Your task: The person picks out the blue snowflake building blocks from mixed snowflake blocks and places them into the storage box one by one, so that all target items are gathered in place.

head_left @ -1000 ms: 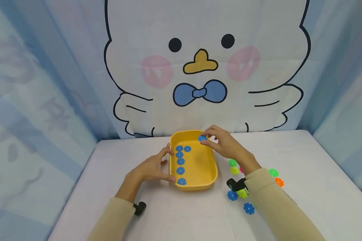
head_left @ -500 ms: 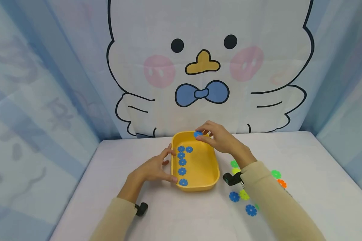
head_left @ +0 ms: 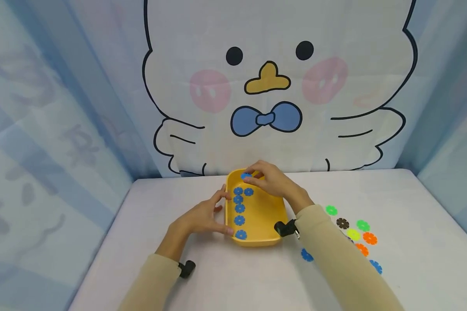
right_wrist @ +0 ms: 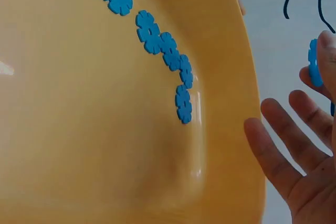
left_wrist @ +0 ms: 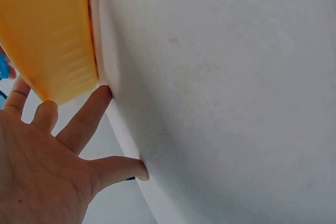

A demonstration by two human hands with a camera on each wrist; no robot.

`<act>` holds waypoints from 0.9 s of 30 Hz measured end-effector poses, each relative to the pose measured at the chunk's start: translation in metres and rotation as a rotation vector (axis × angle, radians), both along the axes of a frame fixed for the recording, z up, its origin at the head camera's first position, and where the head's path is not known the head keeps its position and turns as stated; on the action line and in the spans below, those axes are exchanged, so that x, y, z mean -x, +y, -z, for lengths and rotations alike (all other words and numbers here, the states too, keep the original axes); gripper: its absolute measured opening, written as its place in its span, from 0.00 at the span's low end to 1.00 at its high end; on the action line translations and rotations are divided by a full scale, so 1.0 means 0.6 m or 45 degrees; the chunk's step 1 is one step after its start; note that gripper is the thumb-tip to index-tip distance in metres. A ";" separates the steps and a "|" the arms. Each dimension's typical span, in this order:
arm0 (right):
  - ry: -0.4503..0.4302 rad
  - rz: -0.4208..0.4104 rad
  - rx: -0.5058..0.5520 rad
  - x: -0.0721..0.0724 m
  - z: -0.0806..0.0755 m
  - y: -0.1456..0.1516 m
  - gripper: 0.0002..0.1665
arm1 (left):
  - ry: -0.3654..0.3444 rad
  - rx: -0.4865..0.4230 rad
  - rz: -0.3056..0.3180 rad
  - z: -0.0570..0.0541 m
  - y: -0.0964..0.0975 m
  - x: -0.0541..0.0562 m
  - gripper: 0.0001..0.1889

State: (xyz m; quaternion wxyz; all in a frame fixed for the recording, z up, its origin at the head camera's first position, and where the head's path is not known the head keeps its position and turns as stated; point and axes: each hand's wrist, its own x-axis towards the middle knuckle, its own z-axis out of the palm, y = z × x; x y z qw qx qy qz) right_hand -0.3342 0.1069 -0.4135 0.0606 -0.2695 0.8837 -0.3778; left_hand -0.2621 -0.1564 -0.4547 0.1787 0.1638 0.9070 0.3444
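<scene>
By its notched rim a blue disc point(head_left: 246, 176), likely light, thin and stiff, is pinched in the right hand point(head_left: 270, 178) near the yellow tray's point(head_left: 261, 216) far edge; the tray's left rim is touched by the widely spread left hand point(head_left: 202, 216). The tray is set by the white tabletop's point(head_left: 148, 211) back edge, backed by cartoon-printed cloth point(head_left: 264, 149).

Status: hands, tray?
Right hand pinching blue disc near far end of yellow tray. Left hand touching its left side. Six discs inside. Nothing visibly blocking.

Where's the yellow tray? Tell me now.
In the head view, the yellow tray sits on the table, the left hand touching its left edge, the right hand over its far end, colored discs to its right.
</scene>
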 end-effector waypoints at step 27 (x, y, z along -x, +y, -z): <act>-0.097 -0.007 -0.282 0.013 0.055 -0.040 0.27 | 0.002 0.003 0.004 0.001 -0.002 0.000 0.50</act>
